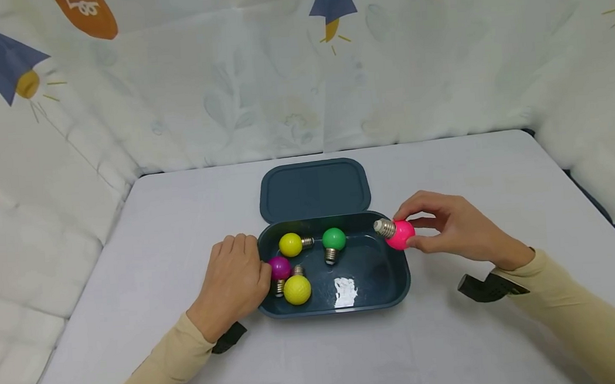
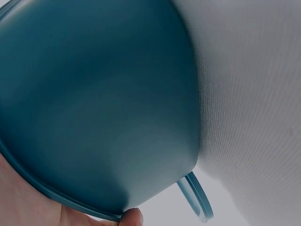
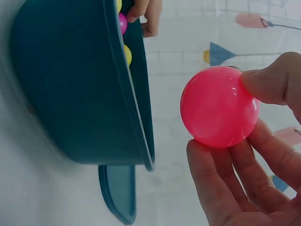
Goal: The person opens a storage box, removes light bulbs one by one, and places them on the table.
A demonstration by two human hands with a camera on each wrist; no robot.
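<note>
A pink light bulb (image 1: 400, 235) is pinched between the thumb and fingers of my right hand (image 1: 449, 230), its metal screw base pointing left above the right end of a dark blue box (image 1: 371, 276). The right wrist view shows the round pink bulb (image 3: 218, 107) close up. My left hand (image 1: 236, 278) grips the box's left rim; in the left wrist view a fingertip (image 2: 131, 217) curls beneath that rim. Inside the box lie a yellow bulb (image 1: 291, 244), a green bulb (image 1: 334, 239), a purple bulb (image 1: 280, 268) and a second yellow bulb (image 1: 297, 290).
The box's flat lid (image 1: 315, 188) lies on the table just behind it. A white cloth covers the table (image 1: 192, 205). Printed white curtains (image 1: 258, 83) hang at the back and sides.
</note>
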